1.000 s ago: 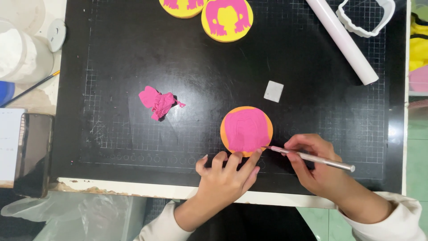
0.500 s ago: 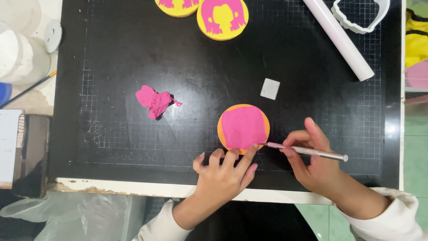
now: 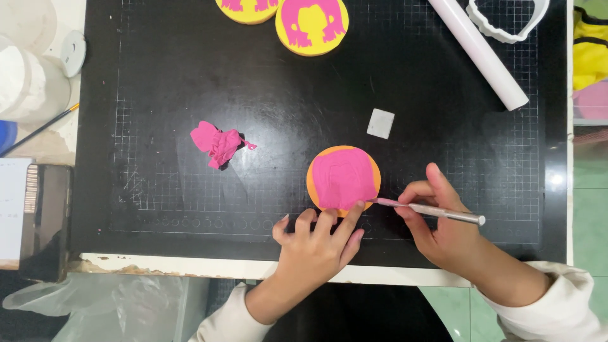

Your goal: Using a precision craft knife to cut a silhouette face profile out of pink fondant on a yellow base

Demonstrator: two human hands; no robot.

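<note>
Since the earlier frames the left hand [image 3: 316, 244] has slid its fingertips up onto the near edge of the orange disc [image 3: 344, 180], while the right hand has kept its place. On the black gridded cutting mat [image 3: 158, 82], the disc lies right of centre, near the front edge, covered by a pink clay sheet [image 3: 343, 179]. The left hand's fingers are spread, steadying the disc; the right hand [image 3: 443, 228] pinches a thin metal tool [image 3: 430, 210], its pink-tipped end touching the sheet's lower right edge, and a crumpled pink scrap [image 3: 218, 144] lies well apart to the left.

Craft table: gridded cutting mat [image 3: 190, 76], roller [image 3: 478, 50], paintbrush [image 3: 38, 130].
</note>
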